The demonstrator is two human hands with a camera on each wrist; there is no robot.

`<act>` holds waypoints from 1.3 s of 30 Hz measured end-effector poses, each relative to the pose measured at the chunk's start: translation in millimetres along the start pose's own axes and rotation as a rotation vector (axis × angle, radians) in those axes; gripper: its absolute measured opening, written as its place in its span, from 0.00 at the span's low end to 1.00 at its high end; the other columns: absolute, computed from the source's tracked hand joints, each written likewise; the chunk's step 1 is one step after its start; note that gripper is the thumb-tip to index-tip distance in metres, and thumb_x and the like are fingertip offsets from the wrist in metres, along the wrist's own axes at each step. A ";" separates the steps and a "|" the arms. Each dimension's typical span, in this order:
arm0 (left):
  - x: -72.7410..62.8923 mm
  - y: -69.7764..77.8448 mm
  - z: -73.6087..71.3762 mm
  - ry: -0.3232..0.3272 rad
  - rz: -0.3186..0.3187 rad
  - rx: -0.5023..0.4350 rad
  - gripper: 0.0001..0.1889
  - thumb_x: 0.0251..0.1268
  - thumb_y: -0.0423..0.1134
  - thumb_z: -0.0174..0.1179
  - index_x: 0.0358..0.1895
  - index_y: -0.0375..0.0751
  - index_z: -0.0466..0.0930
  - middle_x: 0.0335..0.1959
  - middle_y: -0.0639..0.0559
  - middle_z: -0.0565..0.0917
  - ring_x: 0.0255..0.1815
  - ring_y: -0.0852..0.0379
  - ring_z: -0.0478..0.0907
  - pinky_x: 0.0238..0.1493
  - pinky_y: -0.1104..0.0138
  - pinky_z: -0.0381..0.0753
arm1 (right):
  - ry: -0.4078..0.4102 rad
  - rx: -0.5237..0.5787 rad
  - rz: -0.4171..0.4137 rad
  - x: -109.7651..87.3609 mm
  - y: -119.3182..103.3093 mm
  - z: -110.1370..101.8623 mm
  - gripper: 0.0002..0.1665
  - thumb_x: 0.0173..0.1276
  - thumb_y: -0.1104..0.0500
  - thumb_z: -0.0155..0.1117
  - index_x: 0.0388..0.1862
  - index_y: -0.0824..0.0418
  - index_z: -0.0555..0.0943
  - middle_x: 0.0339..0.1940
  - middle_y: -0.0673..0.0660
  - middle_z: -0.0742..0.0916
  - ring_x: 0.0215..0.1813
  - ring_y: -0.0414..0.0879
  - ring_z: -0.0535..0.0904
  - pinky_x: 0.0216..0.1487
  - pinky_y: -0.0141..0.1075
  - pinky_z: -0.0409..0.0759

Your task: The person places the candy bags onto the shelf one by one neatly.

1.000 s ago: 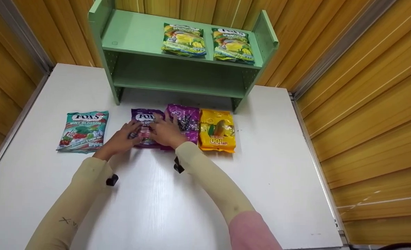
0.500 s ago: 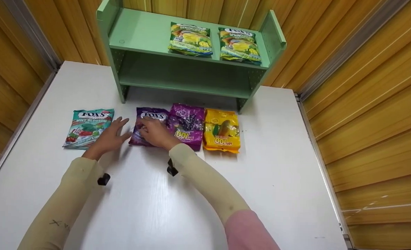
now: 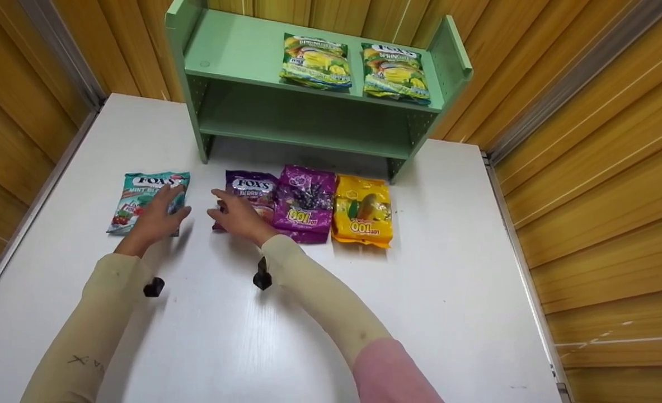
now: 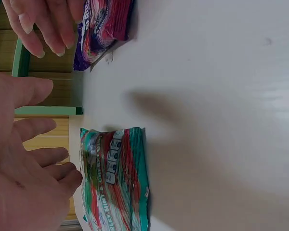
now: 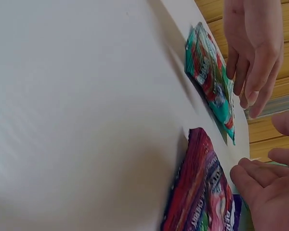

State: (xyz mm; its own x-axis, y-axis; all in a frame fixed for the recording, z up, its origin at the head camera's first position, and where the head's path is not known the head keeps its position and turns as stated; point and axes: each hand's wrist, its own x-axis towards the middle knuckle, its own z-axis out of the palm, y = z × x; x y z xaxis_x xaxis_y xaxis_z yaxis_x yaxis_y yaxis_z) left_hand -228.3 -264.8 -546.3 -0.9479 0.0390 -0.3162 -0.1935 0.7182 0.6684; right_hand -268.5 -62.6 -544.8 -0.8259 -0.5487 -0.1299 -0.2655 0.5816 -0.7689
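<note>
The teal mint bag (image 3: 135, 198) lay flat at the left end of the row on the desk (image 3: 409, 313), and on my head feed I saw the left hand (image 3: 154, 218) over its right part, fingers spread. The right wrist view showed me a gap between that hand and the bag, so the left grip was apart and held nothing. The dark purple berries bag (image 3: 255, 193) lay to the right of the mint bag, with bare desk between them. Over its left part hung the right hand (image 3: 240, 215), fingertips pointing left past the bag's edge; thumb and forefinger stood apart, and that grip held nothing either. Close against the berries bag I had a brighter purple bag (image 3: 305, 204) with its lettering upside down, and just beside it a yellow bag (image 3: 362, 210), also inverted. Behind the row stood a green shelf unit (image 3: 308, 120), its upper board carrying two green-and-yellow bags (image 3: 315, 60) side by side towards the right. Wooden panelling (image 3: 616, 224) rose beyond the desk.
</note>
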 end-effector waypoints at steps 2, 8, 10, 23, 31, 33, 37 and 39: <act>-1.1 -4.5 -2.2 0.013 -0.013 -0.001 0.38 0.74 0.54 0.46 0.78 0.46 0.42 0.79 0.35 0.33 0.77 0.28 0.34 0.70 0.31 0.43 | -0.021 0.050 0.023 0.1 -1.6 5.1 0.33 0.72 0.49 0.58 0.74 0.53 0.65 0.70 0.55 0.75 0.67 0.44 0.75 0.67 0.32 0.73; -7.5 -14.7 -7.8 0.065 -0.051 -0.040 0.38 0.74 0.56 0.44 0.78 0.44 0.41 0.78 0.34 0.31 0.76 0.27 0.32 0.69 0.29 0.42 | -0.064 0.137 0.022 1.0 -1.7 20.8 0.33 0.73 0.50 0.57 0.74 0.55 0.65 0.73 0.51 0.72 0.69 0.45 0.73 0.68 0.31 0.72; -8.8 -17.5 -9.0 0.087 -0.064 -0.043 0.38 0.74 0.55 0.45 0.78 0.43 0.41 0.78 0.33 0.31 0.76 0.26 0.33 0.69 0.29 0.42 | -0.075 0.172 0.018 0.9 -2.3 23.5 0.33 0.73 0.50 0.57 0.74 0.56 0.64 0.73 0.53 0.72 0.70 0.45 0.72 0.69 0.31 0.71; -14.6 -43.4 -15.8 0.177 -0.130 -0.104 0.40 0.75 0.52 0.43 0.77 0.35 0.37 0.77 0.29 0.33 0.76 0.26 0.37 0.71 0.33 0.46 | -0.207 0.455 0.163 1.9 -5.4 42.7 0.35 0.73 0.49 0.56 0.76 0.52 0.61 0.75 0.50 0.69 0.74 0.41 0.65 0.64 0.31 0.75; -19.2 -56.2 -16.8 0.197 -0.194 -0.183 0.42 0.75 0.56 0.41 0.77 0.37 0.31 0.74 0.26 0.47 0.71 0.31 0.53 0.72 0.38 0.55 | -0.236 0.599 0.236 4.4 -7.8 48.2 0.34 0.73 0.52 0.57 0.76 0.52 0.60 0.76 0.52 0.68 0.74 0.44 0.67 0.64 0.32 0.76; -20.2 -57.6 -16.0 0.205 -0.209 -0.211 0.41 0.75 0.56 0.40 0.78 0.38 0.32 0.72 0.27 0.53 0.67 0.35 0.57 0.70 0.40 0.60 | -0.239 0.636 0.250 5.9 -8.0 49.8 0.34 0.73 0.53 0.57 0.76 0.52 0.61 0.75 0.52 0.68 0.74 0.44 0.66 0.64 0.33 0.76; -22.7 -58.2 -16.7 0.206 -0.252 -0.262 0.41 0.74 0.59 0.39 0.78 0.40 0.33 0.75 0.29 0.53 0.68 0.37 0.58 0.71 0.41 0.60 | -0.248 0.661 0.262 7.9 -8.8 52.4 0.34 0.73 0.53 0.57 0.75 0.52 0.61 0.75 0.52 0.69 0.73 0.44 0.68 0.64 0.35 0.77; -24.2 -57.3 -17.7 0.209 -0.271 -0.276 0.41 0.74 0.59 0.39 0.78 0.41 0.34 0.75 0.30 0.53 0.67 0.37 0.59 0.71 0.42 0.61 | -0.254 0.653 0.261 8.5 -9.6 53.1 0.34 0.72 0.53 0.58 0.75 0.52 0.61 0.75 0.52 0.69 0.71 0.44 0.71 0.63 0.36 0.78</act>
State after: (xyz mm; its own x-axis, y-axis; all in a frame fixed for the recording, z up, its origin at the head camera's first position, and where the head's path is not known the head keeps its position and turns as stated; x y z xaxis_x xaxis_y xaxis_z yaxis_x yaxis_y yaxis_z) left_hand -198.8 -319.1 -565.1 -0.8790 -0.2870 -0.3808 -0.4756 0.4693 0.7440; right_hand -246.6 -104.7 -571.7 -0.6602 -0.6098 -0.4385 0.3377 0.2805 -0.8985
